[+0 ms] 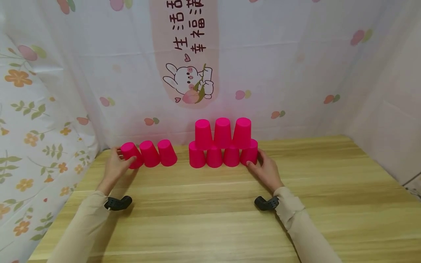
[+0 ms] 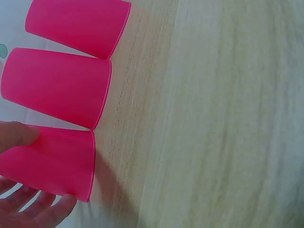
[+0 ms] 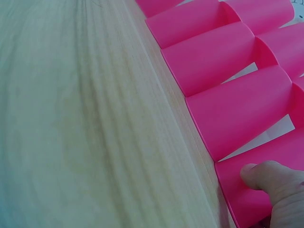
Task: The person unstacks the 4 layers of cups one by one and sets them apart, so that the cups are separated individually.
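At the left of the head view, three upside-down pink cups stand in a row. My left hand (image 1: 115, 166) holds the leftmost cup (image 1: 131, 156), thumb (image 2: 21, 135) on its near side and fingers curled round the outer side. The middle cup (image 1: 150, 154) and right cup (image 1: 167, 153) stand rim to rim beside it. Farther right is a two-level stack, with three upside-down cups on a bottom row of several. My right hand (image 1: 267, 171) grips the rightmost bottom cup (image 1: 249, 153), thumb (image 3: 266, 176) on its front; its other fingers are mostly hidden behind.
The cups stand near the back edge of a wood-grain table (image 1: 197, 219). Close behind hangs a white printed cloth (image 1: 279, 73); a floral cloth (image 1: 33, 146) lines the left side. Each wrist wears a black strap device, left (image 1: 118, 203) and right (image 1: 266, 203).
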{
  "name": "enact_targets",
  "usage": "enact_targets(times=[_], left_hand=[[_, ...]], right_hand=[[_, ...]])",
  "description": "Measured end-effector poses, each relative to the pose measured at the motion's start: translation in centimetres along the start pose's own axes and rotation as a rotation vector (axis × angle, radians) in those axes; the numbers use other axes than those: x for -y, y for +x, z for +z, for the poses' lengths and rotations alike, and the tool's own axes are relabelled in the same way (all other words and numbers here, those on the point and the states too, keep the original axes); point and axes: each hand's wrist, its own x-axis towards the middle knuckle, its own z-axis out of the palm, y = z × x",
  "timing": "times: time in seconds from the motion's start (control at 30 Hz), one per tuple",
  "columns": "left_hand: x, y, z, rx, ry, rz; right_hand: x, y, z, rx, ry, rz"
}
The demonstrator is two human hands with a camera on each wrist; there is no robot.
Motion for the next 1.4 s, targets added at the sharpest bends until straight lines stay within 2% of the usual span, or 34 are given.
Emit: enact_targets(times=[0.2, 0.27, 0.37, 0.5, 0.6, 0.7, 0.83, 0.93, 1.17, 1.4], left_hand=[[-0.1, 0.0, -0.3, 0.058, -0.005, -0.012], [-0.4, 0.0, -0.4, 0.058, -0.019, -0.004], [-1.3, 0.0, -0.5, -0.005, -0.039, 0.019], [-3.2, -0.2, -0.1, -0.151, -0.051, 0.089], [-4.8, -0.4, 0.6, -0.241, -0.070, 0.176], [-6.6, -0.6, 1.5, -0.271, -0.076, 0.275], [-9.0, -0.9, 3.0, -0.207, -0.121, 0.393], [-10.8, -1.2, 4.3, -0.127, -0.171, 0.433], [-13.3, -1.3, 7.9, 0.036, -0.283, 0.406], [-14.0, -1.0, 10.5, 0.134, -0.367, 0.338]], right_hand=[[0.0, -0.1, -0.1, 0.005, -0.017, 0.006], [0.1, -0.1, -0.2, 0.002, -0.019, 0.001], [0.2, -0.1, -0.3, -0.003, -0.018, -0.006], [0.3, 0.0, -0.4, -0.003, -0.012, -0.008], [0.2, 0.0, -0.4, 0.000, 0.000, -0.011], [-0.1, 0.1, -0.2, 0.003, 0.003, -0.014], [-0.3, 0.1, -0.1, 0.007, 0.003, -0.011], [-0.1, 0.1, -0.2, 0.013, 0.015, -0.005], [0.2, 0.1, -0.2, 0.004, 0.000, -0.006], [0.3, 0.1, -0.4, 0.012, 0.004, 0.000]])
